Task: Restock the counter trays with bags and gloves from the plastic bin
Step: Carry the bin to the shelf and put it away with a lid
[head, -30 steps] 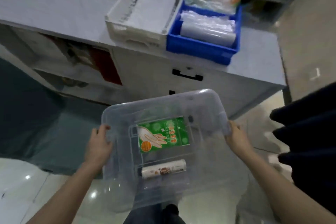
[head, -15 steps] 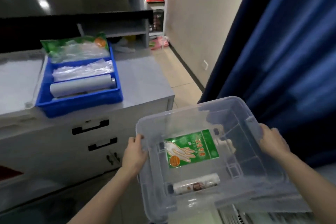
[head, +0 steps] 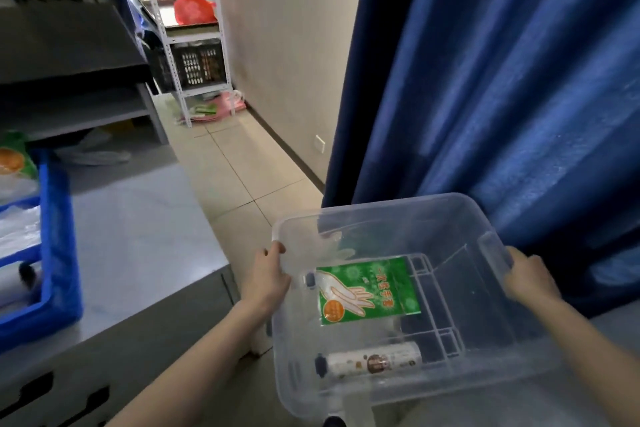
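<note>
Head view: both hands grip bin (head: 398, 218) rims, keeping it level.
Left hand (head: 268, 276): holding left rim.
Right hand (head: 528, 276): holding right rim.
Inside: gloves (head: 367, 289), bag roll (head: 372, 361) lying flat.

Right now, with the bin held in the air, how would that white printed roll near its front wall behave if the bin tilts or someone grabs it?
The white printed cylindrical roll lies on its side, loose on the clear plastic bin's smooth floor, so it would probably roll at any tilt. It looks firm and narrow, likely light and easy to pinch with one hand.
</note>
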`<act>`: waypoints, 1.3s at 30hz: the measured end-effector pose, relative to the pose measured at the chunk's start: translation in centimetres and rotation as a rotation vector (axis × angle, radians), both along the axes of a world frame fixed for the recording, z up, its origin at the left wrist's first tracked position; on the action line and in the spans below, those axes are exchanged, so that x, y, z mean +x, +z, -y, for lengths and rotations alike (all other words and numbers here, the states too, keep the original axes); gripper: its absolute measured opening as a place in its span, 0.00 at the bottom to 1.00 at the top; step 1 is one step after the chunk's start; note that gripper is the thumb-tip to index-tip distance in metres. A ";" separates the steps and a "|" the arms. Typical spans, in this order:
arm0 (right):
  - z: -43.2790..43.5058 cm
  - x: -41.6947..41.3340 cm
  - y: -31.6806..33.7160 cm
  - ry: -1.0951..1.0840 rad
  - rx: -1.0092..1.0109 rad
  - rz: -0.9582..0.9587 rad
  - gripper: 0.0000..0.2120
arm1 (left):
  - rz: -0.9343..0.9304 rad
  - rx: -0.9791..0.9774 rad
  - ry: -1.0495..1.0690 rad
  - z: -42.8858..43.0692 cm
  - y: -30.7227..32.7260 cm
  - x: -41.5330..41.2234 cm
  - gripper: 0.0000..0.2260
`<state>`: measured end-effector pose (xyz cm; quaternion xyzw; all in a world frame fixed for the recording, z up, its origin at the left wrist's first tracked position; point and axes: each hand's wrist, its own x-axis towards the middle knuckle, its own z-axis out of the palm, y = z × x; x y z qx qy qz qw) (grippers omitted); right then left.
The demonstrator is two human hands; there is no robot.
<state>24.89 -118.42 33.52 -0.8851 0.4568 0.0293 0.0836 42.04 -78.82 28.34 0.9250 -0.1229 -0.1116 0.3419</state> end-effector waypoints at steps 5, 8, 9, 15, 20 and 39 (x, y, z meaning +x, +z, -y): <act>3.9 6.2 -0.5 0.015 0.110 0.020 0.14 | 0.033 0.112 0.028 5.2 0.3 6.7 0.18; 5.4 11.4 -0.8 -0.022 0.208 0.096 0.16 | 0.035 0.188 0.062 6.3 -0.3 11.0 0.19; 5.8 13.3 -1.0 -0.037 0.227 0.118 0.17 | 0.039 0.204 0.083 6.6 -0.4 12.6 0.19; 5.6 26.6 -2.8 0.096 0.283 0.135 0.15 | -0.006 0.312 0.243 5.7 -2.1 22.8 0.19; 5.2 39.0 -5.0 0.185 0.295 0.084 0.14 | -0.022 0.333 0.332 5.0 -4.4 33.6 0.17; 2.1 91.7 -6.9 0.308 0.484 0.127 0.17 | -0.028 0.301 0.705 0.7 -4.5 73.3 0.19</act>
